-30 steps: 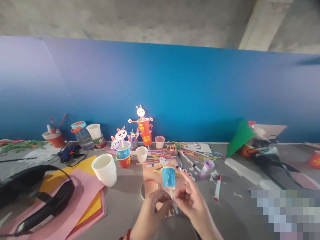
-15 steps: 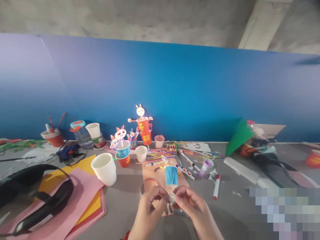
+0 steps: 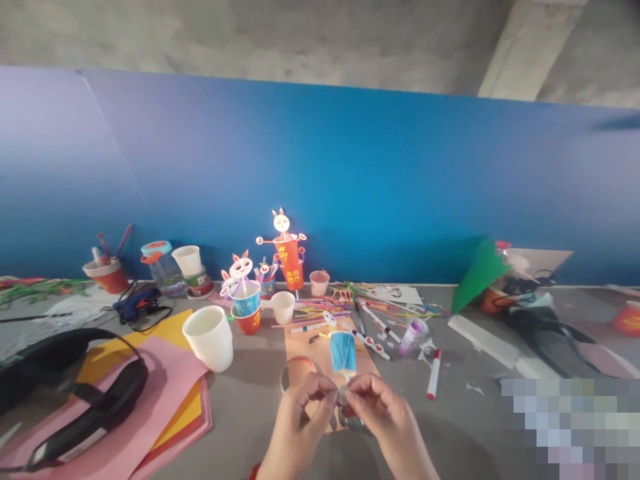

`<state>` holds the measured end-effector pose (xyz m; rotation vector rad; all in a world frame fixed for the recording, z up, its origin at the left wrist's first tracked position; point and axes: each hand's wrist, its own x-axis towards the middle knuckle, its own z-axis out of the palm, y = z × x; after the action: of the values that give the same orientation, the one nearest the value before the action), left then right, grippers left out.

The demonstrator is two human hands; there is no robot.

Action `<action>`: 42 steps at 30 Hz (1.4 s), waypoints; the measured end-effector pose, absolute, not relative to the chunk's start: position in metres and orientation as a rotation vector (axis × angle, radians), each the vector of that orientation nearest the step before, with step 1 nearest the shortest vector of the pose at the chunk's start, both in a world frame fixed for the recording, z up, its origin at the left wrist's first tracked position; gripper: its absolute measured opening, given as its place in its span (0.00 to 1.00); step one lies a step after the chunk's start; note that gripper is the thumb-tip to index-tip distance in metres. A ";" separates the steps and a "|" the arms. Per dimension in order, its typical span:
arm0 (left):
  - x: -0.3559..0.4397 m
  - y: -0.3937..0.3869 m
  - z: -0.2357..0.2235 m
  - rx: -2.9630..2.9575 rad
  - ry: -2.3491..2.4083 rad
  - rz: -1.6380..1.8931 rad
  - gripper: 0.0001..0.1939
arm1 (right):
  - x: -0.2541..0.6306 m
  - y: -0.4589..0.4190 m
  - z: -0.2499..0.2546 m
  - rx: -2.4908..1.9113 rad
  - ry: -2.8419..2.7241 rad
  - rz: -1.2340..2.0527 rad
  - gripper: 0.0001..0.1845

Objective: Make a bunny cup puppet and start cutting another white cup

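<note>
My left hand (image 3: 306, 413) and my right hand (image 3: 384, 412) meet low in the middle of the view, thumbs and fingertips pinched together. Between them is a small, thin whitish piece (image 3: 343, 396), mostly covered by the fingertips; its kind is unclear. Just beyond my fingers a blue-coloured paper cup (image 3: 343, 352) lies on an orange paper sheet (image 3: 296, 341). A thin white stick shows at its near end, and a small white paper face (image 3: 329, 319) shows at its far end. Beside my left hand is a round, clear-rimmed ring (image 3: 283, 375), partly hidden.
A white cup (image 3: 210, 339), pink paper (image 3: 165, 373) and a black headset (image 3: 117, 400) lie left. Behind stand decorated cups, including a red stacked one (image 3: 289, 257). A red-capped marker (image 3: 434, 375), glue bottle (image 3: 411, 335) and coloured sticks (image 3: 325, 308) lie right and behind.
My right hand has shifted slightly left, so the fingertips of both hands are closer together. Less of the whitish piece shows between them.
</note>
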<state>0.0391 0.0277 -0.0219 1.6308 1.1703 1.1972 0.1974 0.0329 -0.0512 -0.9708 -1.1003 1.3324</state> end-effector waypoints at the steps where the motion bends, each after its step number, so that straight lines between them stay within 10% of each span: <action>1: 0.039 0.027 -0.022 1.634 1.163 1.195 0.13 | 0.198 0.033 -0.052 -0.969 -1.122 1.313 0.20; 42: 0.038 0.020 -0.039 1.415 1.088 1.134 0.20 | 0.183 0.017 -0.048 -0.928 -1.252 1.080 0.20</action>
<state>0.0383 0.0202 -0.0389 1.4149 1.0884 1.1341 0.1831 0.0169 -0.0483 -0.9277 -1.2515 1.0799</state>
